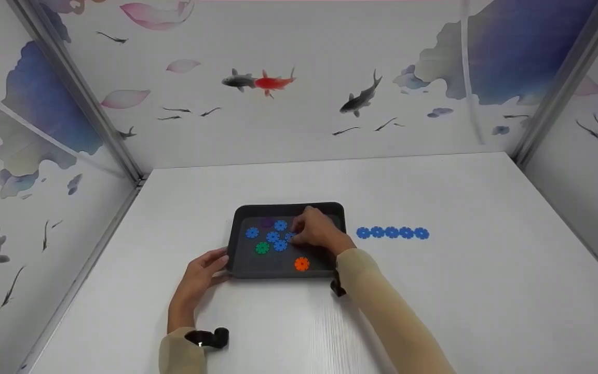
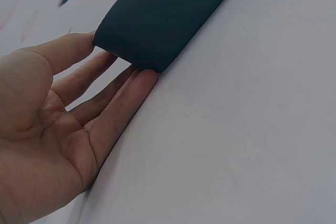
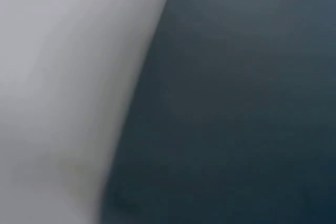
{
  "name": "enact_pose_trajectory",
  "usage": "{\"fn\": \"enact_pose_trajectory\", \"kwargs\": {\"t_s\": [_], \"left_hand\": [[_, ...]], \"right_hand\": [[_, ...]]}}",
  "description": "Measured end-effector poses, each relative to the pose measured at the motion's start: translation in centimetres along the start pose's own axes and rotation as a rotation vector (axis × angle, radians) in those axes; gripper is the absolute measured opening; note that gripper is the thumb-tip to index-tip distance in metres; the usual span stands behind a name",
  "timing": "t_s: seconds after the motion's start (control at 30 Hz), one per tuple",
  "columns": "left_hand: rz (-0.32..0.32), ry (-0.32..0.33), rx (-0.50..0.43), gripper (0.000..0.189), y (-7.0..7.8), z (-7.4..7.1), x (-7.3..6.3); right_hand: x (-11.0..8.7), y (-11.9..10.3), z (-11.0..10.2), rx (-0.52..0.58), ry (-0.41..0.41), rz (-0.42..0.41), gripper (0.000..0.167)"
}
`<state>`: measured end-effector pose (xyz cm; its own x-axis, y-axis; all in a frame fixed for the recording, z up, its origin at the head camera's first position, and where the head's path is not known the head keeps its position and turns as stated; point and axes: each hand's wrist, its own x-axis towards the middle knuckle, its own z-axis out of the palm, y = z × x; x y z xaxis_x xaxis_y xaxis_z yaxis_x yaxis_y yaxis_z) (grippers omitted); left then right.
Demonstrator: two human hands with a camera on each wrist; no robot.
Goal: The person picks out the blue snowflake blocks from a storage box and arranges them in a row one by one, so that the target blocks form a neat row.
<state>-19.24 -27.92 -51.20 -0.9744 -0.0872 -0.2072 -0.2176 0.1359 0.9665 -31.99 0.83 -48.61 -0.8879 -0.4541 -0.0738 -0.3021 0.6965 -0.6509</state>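
Observation:
A black tray [image 1: 278, 271] lies on the white table with several notched plastic discs in it. Most are blue, like the blue disc [image 1: 252, 232] at its left; a green disc [image 1: 262, 248], an orange disc [image 1: 302, 264] and a dark purple disc [image 1: 268, 222] are there too. My right hand [image 1: 315, 228] reaches over the tray's right side, thumb and forefinger curled at a partly covered blue disc [image 1: 289, 237], which they appear to pinch. With extended fingers, my left hand [image 2: 68, 108] touches the tray's left end wall [image 2: 152, 24]. The right wrist view shows only the blurred tray side [image 3: 226, 103].
To the right of the tray, several blue discs form a row [image 1: 392, 232], edge to edge, on the table [image 1: 486, 291]. White walls [image 1: 299, 135] printed with fish and petals enclose the table at the back and both sides.

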Motion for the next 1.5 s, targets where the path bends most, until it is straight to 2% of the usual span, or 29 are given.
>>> {"fn": "enact_pose_trajectory", "kwargs": {"t_s": [0.37,0.67,1.03,1.3,1.5], "left_hand": [[-0.001,-0.005,-0.007,0.047,0.4,0.3,0.1],[-0.006,-0.003,0.016,0.048,0.2,0.0,0.0],[0.002,0.001,-0.001,0.049,0.1,0.0,-0.2],[-0.002,0.006,-0.016,0.047,0.4,0.1,-0.3],[-0.003,0.003,0.005,0.048,0.1,0.0,0.0]], "right_hand": [[-0.3,0.3,-0.5,-0.025,0.020,-0.016,0.020],[-1.2,0.4,-2.0,-0.071,0.105,-0.117,0.024],[-2.3,1.2,-3.6,-0.049,0.085,-0.068,0.031],[-3.3,2.1,-5.5,-0.098,0.104,-0.056,0.033],[-4.1,3.2,-7.2,-0.087,0.131,-0.049,0.033]]}}
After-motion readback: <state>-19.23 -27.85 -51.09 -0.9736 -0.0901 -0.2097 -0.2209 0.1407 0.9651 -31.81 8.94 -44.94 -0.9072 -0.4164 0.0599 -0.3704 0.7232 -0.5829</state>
